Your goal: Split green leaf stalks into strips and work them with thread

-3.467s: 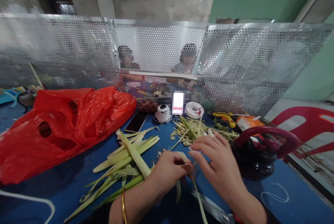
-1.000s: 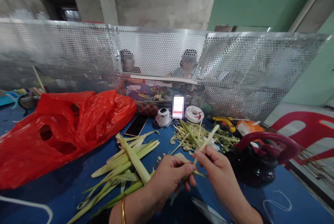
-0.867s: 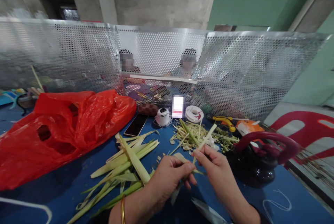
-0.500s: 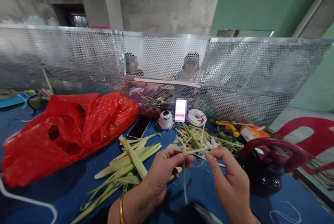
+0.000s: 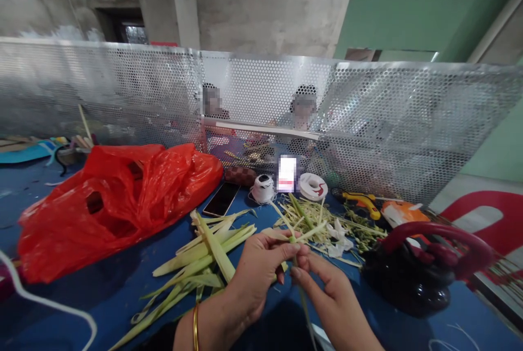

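Note:
My left hand (image 5: pixel 255 274), with a gold bangle at the wrist, is closed on a folded pale green leaf strip (image 5: pixel 304 231) whose ends stick up and to the right. My right hand (image 5: pixel 322 296) meets it from the right, its thumb and fingers pinching the same strip just below the left fingertips. A thin tail of the strip hangs down between the hands. Both hands hover over the blue table (image 5: pixel 102 291), right of a loose pile of long leaf strips (image 5: pixel 204 253).
A red plastic bag (image 5: pixel 114 204) lies at left. A phone (image 5: pixel 222 199), a white thread spool (image 5: pixel 262 188), a tape roll (image 5: pixel 312 186), leaf trimmings (image 5: pixel 327 223), a yellow tool (image 5: pixel 362 201) and a dark basket with a maroon handle (image 5: pixel 425 269) are behind and right. A perforated metal screen (image 5: pixel 388 122) stands behind, people beyond it.
My right hand dropped from pulling the strip out to the right and came in under my left fingertips. The strip's free end now points up right. The view tilted up slightly.

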### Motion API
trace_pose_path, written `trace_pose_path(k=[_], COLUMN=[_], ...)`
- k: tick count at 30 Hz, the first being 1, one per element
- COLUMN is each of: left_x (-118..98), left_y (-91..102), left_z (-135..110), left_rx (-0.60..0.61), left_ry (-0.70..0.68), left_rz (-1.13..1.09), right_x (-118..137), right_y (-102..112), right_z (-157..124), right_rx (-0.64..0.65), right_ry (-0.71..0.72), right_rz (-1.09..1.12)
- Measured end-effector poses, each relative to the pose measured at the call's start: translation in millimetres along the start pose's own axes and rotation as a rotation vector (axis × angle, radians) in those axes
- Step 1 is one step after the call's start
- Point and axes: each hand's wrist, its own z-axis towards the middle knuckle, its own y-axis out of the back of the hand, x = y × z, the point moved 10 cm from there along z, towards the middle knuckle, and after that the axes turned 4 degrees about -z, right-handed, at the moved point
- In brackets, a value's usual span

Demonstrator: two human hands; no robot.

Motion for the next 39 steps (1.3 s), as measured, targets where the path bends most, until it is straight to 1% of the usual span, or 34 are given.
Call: trace_pose_path(k=[4,11,17,19,21,24,26,28,29,30,32,34,37,39], left_x=[-3.0,-5.6,-1.5,-1.5,-4.2,-11.5,-13.4,-11.0,-9.0,-6.8,-3.7,-2.9,-4.5,-5.6], left_y=[2.4,3.6,7.6,7.3,5.0,2.8,1.4,-1.6,-2.9,-3.6,-2.9,-0.8,1.2,0.7], left_z=[-1.9,-7.3,-7.4,-5.2,-2.4,0.6,1.1,0.6,0.3,0.1,0.2,0.6,1.3,1.7], left_rx=[-0.03,-0.083,-0.129,-0.11,-0.061,0.008,0.043,0.079,0.09,0.094,0.08,0.052,0.028,0.034], left_ry=[-0.015,-0.016,-0.002,0.01,0.021,0.018,0.026,0.048,0.058,0.066,0.07,0.062,0.045,0.036], left_rz=[-0.018,-0.075,-0.095,-0.096,-0.084,-0.059,-0.048,-0.042,-0.041,-0.038,-0.019,0.015,0.052,0.055], right_x=[16.2,31.8,31.3,29.6,26.9,24.4,27.8,32.9,34.0,34.1,31.8,28.9,25.9,24.7], right_y=[1.5,4.9,-2.1,-3.3,-2.2,8.8,28.5,50.6,56.5,58.7,53.5,46.9,42.4,40.0], right_z=[-4.6,-9.3,-11.8,-12.0,-11.4,-9.4,-8.7,-10.0,-9.8,-8.5,-4.1,-1.5,-0.5,-0.1], right_rx=[-0.008,-0.067,-0.048,-0.05,-0.051,-0.08,-0.197,-0.356,-0.393,-0.401,-0.335,-0.274,-0.24,-0.215], right_ry=[0.096,0.181,0.213,0.205,0.182,0.159,0.189,0.237,0.257,0.274,0.305,0.316,0.287,0.27], right_rz=[-0.051,-0.106,-0.128,-0.146,-0.182,-0.257,-0.319,-0.406,-0.458,-0.506,-0.571,-0.584,-0.55,-0.514])
